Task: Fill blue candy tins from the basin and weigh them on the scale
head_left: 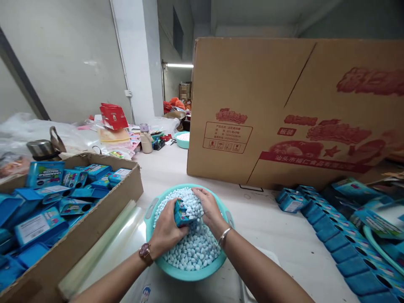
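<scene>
A turquoise plastic basin (189, 275) full of small pale blue candies (195, 252) stands on the table in front of me. My left hand (167, 229) is wrapped round a small blue printed carton (179, 213), held tilted above the candies. On the carton's right side, my right hand (210, 209) curls its fingers over a heap of candies against the carton's opening. The palm side of my right hand is partly hidden. Candies cover the carton's mouth, so its inside does not show.
A cardboard box (126, 206) of blue cartons stands at left beside a clear plastic roll (97, 248). Filling the back right is a large printed carton (233, 88). Blue cartons (344, 240) stand in rows at right. A bottle (146, 141) is farther back.
</scene>
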Available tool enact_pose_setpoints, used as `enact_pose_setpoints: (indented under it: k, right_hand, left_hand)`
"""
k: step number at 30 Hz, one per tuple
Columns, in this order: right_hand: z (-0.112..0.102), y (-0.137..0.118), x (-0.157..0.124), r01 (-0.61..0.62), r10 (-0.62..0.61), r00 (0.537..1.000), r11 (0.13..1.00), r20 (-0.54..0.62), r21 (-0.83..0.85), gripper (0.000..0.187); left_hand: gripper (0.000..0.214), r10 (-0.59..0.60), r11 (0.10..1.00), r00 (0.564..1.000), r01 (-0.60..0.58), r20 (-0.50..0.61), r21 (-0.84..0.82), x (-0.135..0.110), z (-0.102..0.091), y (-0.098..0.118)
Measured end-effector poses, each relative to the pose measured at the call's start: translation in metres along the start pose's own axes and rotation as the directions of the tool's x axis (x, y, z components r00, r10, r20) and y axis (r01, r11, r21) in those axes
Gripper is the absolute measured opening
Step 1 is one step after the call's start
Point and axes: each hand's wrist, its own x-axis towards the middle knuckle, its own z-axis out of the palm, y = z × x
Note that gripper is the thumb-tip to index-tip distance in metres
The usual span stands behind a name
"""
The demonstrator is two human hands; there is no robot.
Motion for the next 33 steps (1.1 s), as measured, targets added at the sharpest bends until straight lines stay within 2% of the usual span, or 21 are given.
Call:
enact_pose_setpoints:
  k: [3, 6, 12, 16, 22, 28, 33]
  right_hand:
    - [0.016, -0.012, 0.002, 0.005, -0.004, 0.999, 1.000, 0.053, -0.014, 0.025]
    - [0.026, -0.017, 0.003, 0.020, -0.017, 0.998, 0.999, 0.053, -0.049, 0.022]
    - [0.031, -0.023, 0.003, 0.051, -0.049, 0.998, 0.996, 0.037, -0.072, 0.021]
    - [0.032, -0.029, 0.001, 0.028, -0.025, 0.998, 0.998, 0.058, -0.061, 0.023]
    - [0.030, -0.036, 0.000, -0.045, 0.060, 0.985, 0.995, 0.165, -0.090, 0.025]
    - [0.027, -0.039, -0.004, -0.011, 0.054, 0.965, 0.986, 0.256, -0.164, 0.022]
    - [0.024, -0.040, -0.010, 0.003, 0.034, 0.967, 0.990, 0.252, -0.143, 0.019]
  left_hand:
    - [0.072, -0.049, 0.981, 0.995, 0.030, -0.090, -0.194, -0.008, 0.003, 0.000]
    - [0.073, -0.026, 0.968, 0.994, -0.001, -0.105, -0.251, -0.006, 0.003, 0.002]
    - [0.073, 0.079, 0.970, 0.993, -0.097, -0.088, -0.224, 0.006, -0.003, 0.001]
    - [0.073, 0.074, 0.970, 0.993, -0.093, -0.090, -0.226, 0.009, -0.004, 0.001]
    - [0.073, 0.070, 0.970, 0.995, -0.084, -0.067, -0.230, 0.008, -0.003, 0.001]
    - [0.072, 0.094, 0.964, 0.994, -0.106, -0.059, -0.245, 0.009, -0.004, 0.003]
    - [0.074, 0.095, 0.968, 0.995, -0.098, -0.023, -0.230, 0.008, -0.004, 0.002]
